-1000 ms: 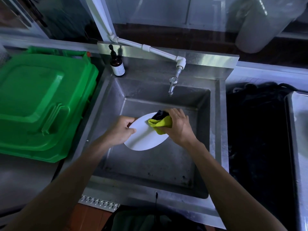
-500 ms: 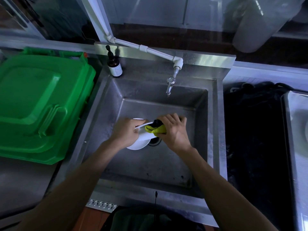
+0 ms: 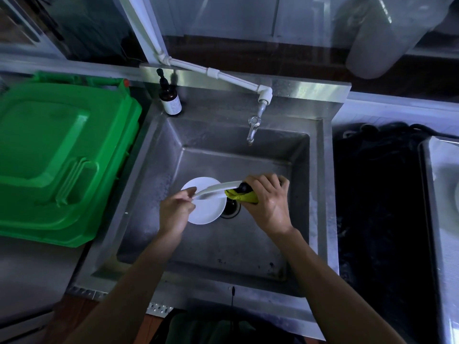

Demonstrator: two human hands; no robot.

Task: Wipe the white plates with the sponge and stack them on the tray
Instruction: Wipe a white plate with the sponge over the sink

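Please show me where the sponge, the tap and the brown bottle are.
sponge (image 3: 242, 196), head view, on its yellow fold under the right hand
tap (image 3: 252, 130), head view, on its metal spout
brown bottle (image 3: 169, 98), head view, on its body

Held plate (image 3: 216, 189) seen almost edge-on; its faces cannot be read. Its left rim is covered by the left hand (image 3: 176, 209), its right rim by the sponge (image 3: 240, 196). Sponge mostly buried in the grip of the right hand (image 3: 269, 204); only a yellow fold and a dark patch show. Second plate (image 3: 205, 212) on the sink floor partly masked by the held plate and left hand. Drain (image 3: 232, 209) half covered. Bottle (image 3: 170, 100) label too small to read. Green lid (image 3: 57, 155) cut by left edge; tray (image 3: 439, 194) cut by right edge.
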